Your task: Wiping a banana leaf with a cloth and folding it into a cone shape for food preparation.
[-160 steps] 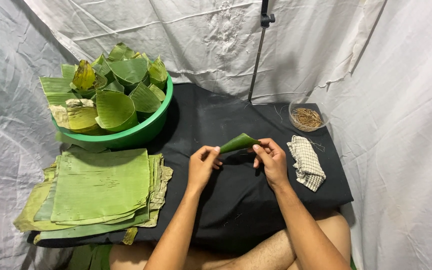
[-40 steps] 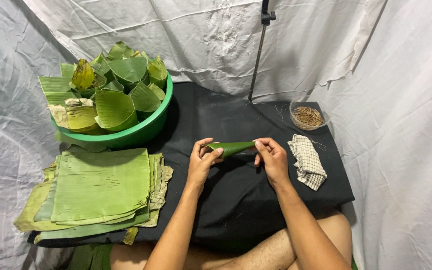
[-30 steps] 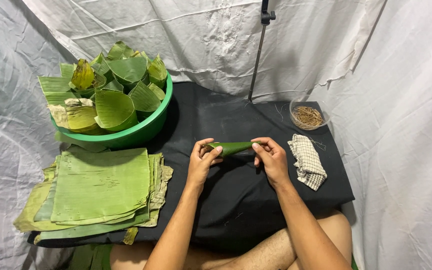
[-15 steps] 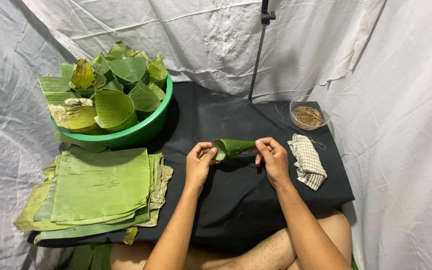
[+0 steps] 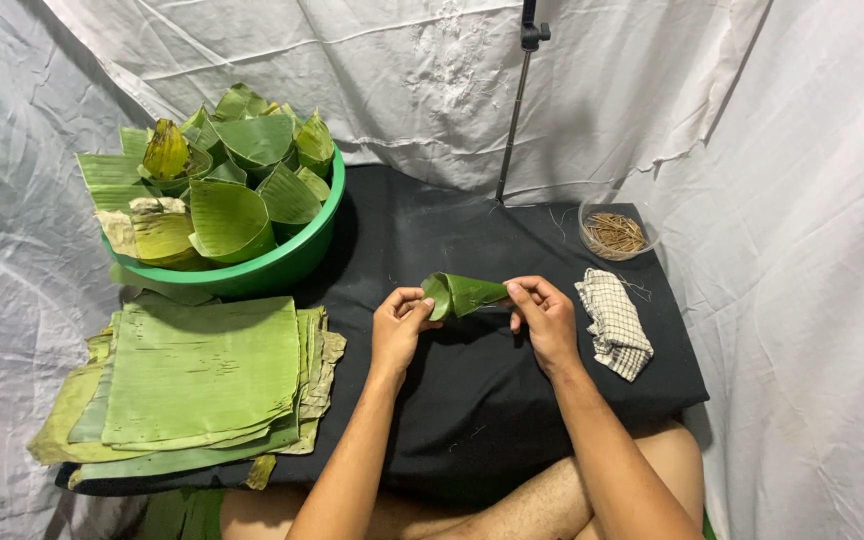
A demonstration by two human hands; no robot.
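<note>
Both my hands hold a green banana leaf rolled into a small cone (image 5: 464, 294) just above the black cloth (image 5: 472, 400). My left hand (image 5: 399, 326) pinches the cone's wide open mouth, which faces left. My right hand (image 5: 544, 318) grips its narrow pointed end. A stack of flat cut banana leaves (image 5: 202, 375) lies to the left of my left arm.
A green basin (image 5: 282, 262) heaped with finished leaf cones stands at the back left. At the back right sits a small clear bowl of thin sticks (image 5: 613, 232). A checked cloth (image 5: 613, 322) lies beside my right hand. A thin black stand pole (image 5: 512, 120) rises behind. White sheets surround the area.
The flat folded leaf piece has been rolled between my hands into a cone. Its mouth now opens toward the left. Both hands stay in the same spot.
</note>
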